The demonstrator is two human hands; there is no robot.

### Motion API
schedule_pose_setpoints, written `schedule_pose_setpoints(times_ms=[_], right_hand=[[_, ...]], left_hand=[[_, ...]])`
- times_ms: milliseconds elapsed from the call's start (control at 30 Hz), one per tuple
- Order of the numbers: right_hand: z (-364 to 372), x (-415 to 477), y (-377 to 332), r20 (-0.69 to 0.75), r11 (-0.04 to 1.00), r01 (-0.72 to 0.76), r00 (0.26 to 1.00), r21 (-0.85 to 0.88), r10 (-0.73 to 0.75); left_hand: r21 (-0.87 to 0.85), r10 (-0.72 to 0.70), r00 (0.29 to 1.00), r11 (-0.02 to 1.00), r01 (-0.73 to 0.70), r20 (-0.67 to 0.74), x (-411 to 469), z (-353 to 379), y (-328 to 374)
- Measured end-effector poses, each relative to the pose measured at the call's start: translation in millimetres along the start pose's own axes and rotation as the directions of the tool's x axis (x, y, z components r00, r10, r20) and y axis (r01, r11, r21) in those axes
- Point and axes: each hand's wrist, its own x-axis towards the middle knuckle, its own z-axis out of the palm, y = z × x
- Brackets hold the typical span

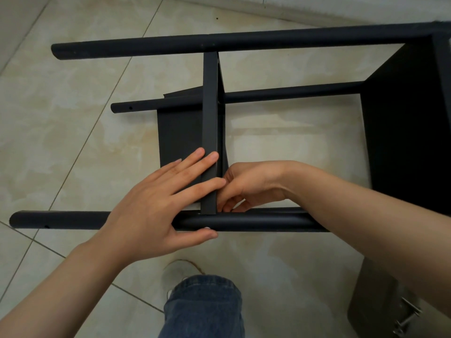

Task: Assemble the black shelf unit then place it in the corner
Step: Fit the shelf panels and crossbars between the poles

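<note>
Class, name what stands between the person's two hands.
In the head view, the edge of the black shelf panel separates the left hand from the right hand.

Single head view, worn on the person. It faces steeply down and slightly forward onto the tiled floor (73, 118). It is close in: left hand (156, 203) and right hand (249, 184) sit mid-frame, forearms entering from the bottom edge. The black shelf unit (244, 41) spans the upper half, cut by the right edge. Own jeans leg (202, 308) and shoe (178, 272) show bottom centre, wall base (317, 8) along the top. Wide-angle bend at the edges.
</note>
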Motion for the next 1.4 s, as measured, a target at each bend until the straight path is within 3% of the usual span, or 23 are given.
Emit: schedule_pose_setpoints(times_ms=[600, 1000, 1233, 1400], right_hand=[[-4, -3, 2, 0.046, 0.999, 0.053, 0.998, 0.015, -0.053], [4, 0, 0, -0.045, 0.999, 0.04, 0.998, -0.031, -0.041], [8, -29, 1, -0.058, 0.99, 0.105, 0.992, -0.09, -0.11], [21, -50, -3, -0.184, 0.962, 0.103, 0.971, -0.253, -0.152]], left_hand=[[0.008, 0.005, 1.0, 1.0, -0.005, -0.008, -1, 1, -1], [0.049, 0.025, 0.999, 0.999, -0.024, -0.02, -1, 1, 0], [0.133, 0.141, 0.96, 0.985, -0.111, -0.241, -12, 4, 5], [0.094, 0.088, 0.954, 0.994, -0.064, -0.286, -21, 8, 18]])
